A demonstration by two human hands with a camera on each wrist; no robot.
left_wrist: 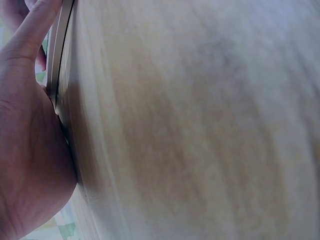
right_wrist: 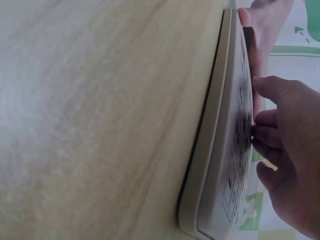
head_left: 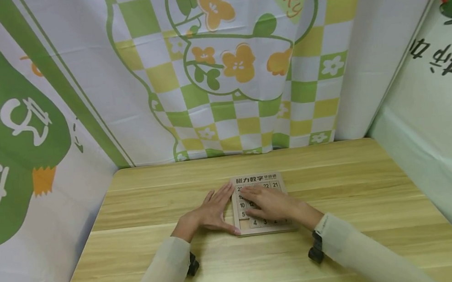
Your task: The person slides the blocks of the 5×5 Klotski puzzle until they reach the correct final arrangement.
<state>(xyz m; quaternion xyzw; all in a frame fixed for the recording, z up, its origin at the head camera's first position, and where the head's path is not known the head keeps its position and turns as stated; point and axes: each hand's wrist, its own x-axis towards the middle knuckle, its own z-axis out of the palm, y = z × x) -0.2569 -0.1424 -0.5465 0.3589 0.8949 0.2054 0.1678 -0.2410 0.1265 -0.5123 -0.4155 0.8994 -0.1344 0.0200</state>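
Number-tile puzzle board flat on wood-grain table, near its middle. Left hand spread wide, grasping nothing, fingertips and thumb against the board's left edge. Right hand relaxed, fingers slightly bent, gripping nothing, fingertips on the tiles. Tile 5 above a bare slot, lower left; tile 4 right of it.
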